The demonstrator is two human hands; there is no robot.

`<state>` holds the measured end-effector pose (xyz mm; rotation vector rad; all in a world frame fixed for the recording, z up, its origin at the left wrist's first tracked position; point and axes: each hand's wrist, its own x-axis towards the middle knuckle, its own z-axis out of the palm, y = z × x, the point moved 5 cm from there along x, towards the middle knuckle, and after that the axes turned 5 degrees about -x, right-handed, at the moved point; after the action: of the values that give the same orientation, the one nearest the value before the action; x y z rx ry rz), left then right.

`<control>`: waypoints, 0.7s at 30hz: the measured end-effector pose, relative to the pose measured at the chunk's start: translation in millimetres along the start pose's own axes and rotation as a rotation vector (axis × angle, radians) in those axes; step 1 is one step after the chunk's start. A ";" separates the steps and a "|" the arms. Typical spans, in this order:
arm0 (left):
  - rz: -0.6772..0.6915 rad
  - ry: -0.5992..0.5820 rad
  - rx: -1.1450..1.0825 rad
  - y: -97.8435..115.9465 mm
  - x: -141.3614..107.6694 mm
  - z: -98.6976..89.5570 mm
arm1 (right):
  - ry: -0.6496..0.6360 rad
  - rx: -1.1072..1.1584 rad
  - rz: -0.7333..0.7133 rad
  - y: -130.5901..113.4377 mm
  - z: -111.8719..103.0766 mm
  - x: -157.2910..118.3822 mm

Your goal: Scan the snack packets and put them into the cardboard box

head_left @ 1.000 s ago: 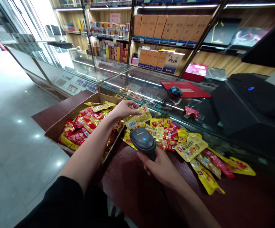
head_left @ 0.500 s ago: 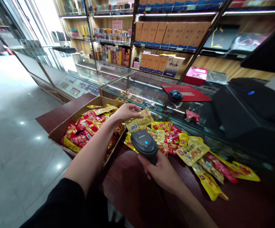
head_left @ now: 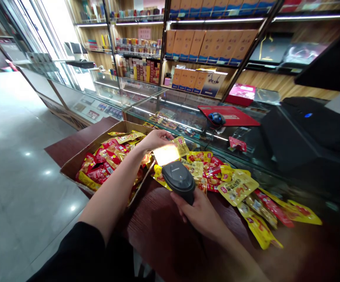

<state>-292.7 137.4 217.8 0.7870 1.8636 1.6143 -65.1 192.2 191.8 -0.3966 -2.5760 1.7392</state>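
Note:
My left hand (head_left: 156, 140) pinches a yellow snack packet (head_left: 182, 145) by its upper edge, over the right side of an open cardboard box (head_left: 67, 169). Bright light washes out the packet's lower part. My right hand (head_left: 201, 213) is wrapped round the handle of a black barcode scanner (head_left: 178, 178), whose head faces the lit packet just beyond it. Red and yellow snack packets (head_left: 111, 150) fill the box. More packets (head_left: 238, 186) lie in a loose spread on the dark wooden surface, behind and to the right of the scanner.
A glass display counter (head_left: 146, 103) runs behind the packets. On it lie a red mat (head_left: 240, 116) with a computer mouse (head_left: 216, 118) and a small red packet (head_left: 237, 143). Bulky black equipment (head_left: 299, 137) stands at the right. Shelves with boxes (head_left: 208, 45) line the wall.
A bright light from the scanner now falls on the packet and covers its barcode area. The blue light on top of the scanner has gone out. Both hands stay nearly in place.

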 end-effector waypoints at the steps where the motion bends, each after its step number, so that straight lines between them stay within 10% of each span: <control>1: -0.008 -0.011 -0.007 -0.6 0.1 0.3 | -0.005 -0.005 0.005 1.1 0.4 0.1; 14: 0.101 0.083 0.062 12.2 -6.3 -7.4 | -0.018 0.088 0.044 6.4 -2.4 1.2; 21: 0.118 0.364 0.124 40.7 -45.4 -75.3 | 0.052 0.079 0.059 -4.5 -16.2 -4.1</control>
<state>-313.7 58.1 269.2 0.7007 2.2247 1.8274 -59.7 204.5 202.6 -0.5138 -2.4754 1.8175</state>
